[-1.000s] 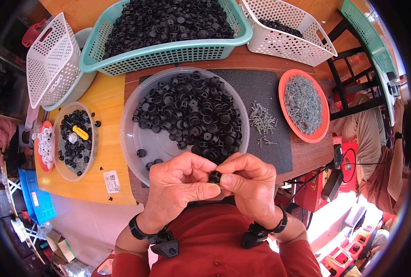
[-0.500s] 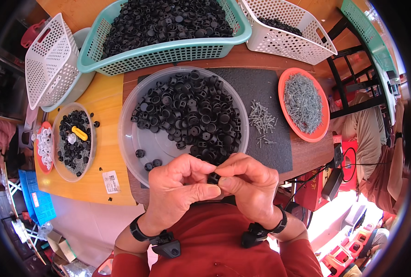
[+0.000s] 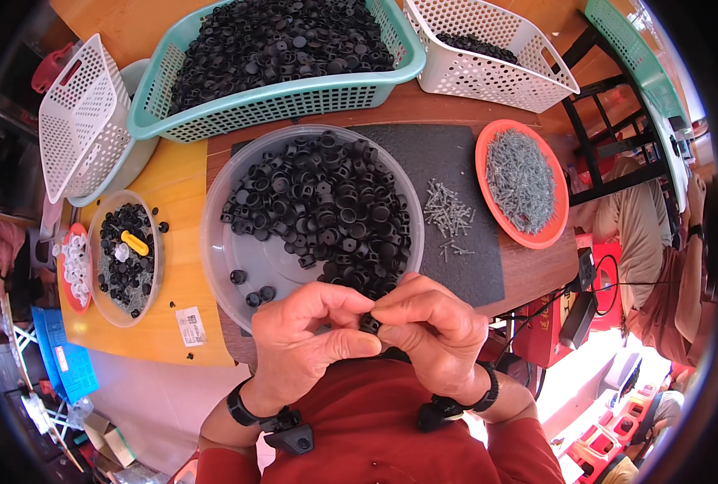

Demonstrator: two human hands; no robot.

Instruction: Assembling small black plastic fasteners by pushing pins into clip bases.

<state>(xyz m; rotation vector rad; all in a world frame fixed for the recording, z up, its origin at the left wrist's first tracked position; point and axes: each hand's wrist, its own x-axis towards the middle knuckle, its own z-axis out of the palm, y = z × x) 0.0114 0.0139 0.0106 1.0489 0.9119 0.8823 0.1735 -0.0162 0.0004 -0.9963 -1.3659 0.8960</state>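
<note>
Just in front of my chest, a small round black plastic part sits between my hands. My left hand pinches it from one side with thumb and forefinger. From the other side, the fingertips of my right hand close on it too. Whether a screw is also in the fingers is hidden. Beyond my hands stands a wide clear plastic tub of similar black parts, with a few lying apart on its bare floor. Loose screws lie on a dark mat right of the tub.
An orange plate heaped with screws is at right. Behind stand a green basket full of black parts and white baskets. At left, a clear bowl holds mixed parts and a yellow tool, beside white pieces.
The view has shifted slightly, so the table's things sit a little further left and lower. Both hands still grip the black part, now showing a little more between the fingertips.
</note>
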